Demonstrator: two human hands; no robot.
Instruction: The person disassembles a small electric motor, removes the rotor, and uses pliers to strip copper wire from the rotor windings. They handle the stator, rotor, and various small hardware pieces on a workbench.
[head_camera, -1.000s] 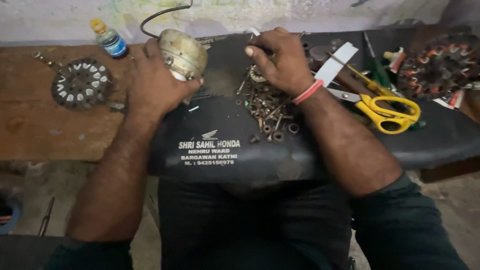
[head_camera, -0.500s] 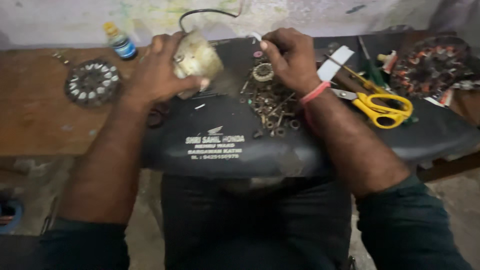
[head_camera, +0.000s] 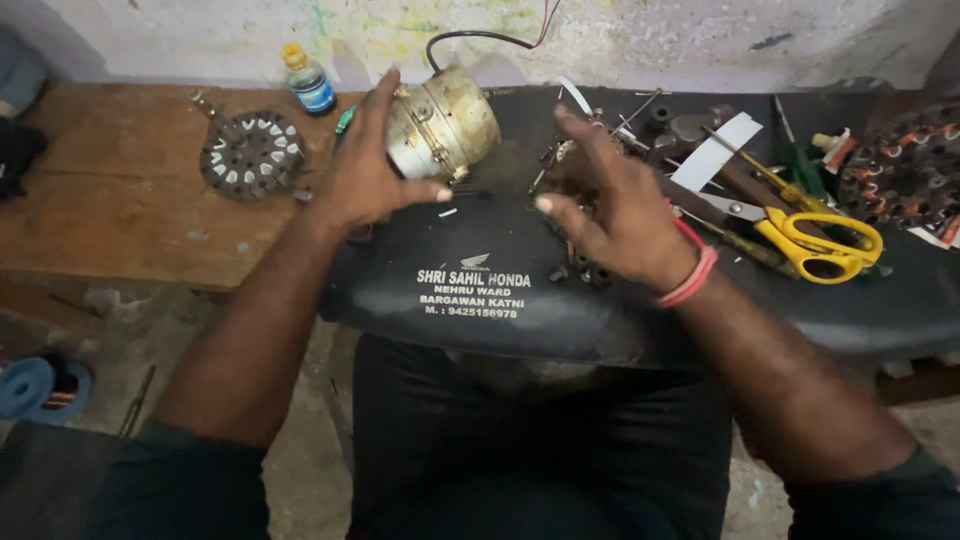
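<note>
1. A small metal motor, cylindrical and pale brass in colour, is gripped at its near end by the left hand, fingers wrapped over the top and thumb stretched beneath. It is held tilted, raised just above the black padded seat that serves as the work surface.

2. The right hand is seen released and grasping nothing, fingers spread and curled, hovering over a scatter of nuts and small metal parts just right of the motor. The two are near but apart.

3. A black cable is seen running from the top of the motor up toward the wall.

4. A slip is judged possible: the motor is held by one hand only and at one end, so a loosened grip could let it drop onto the seat and scatter the loose parts off the curved edge to the floor.

5. The cable could be strained or snagged if the motor is turned further.

6. Yellow-handled scissors lie open well to the right; a careless sweep of the right hand could catch them.

7. On the wooden tabletop to the left, a round slotted metal disc and a small bottle are seen.
</note>
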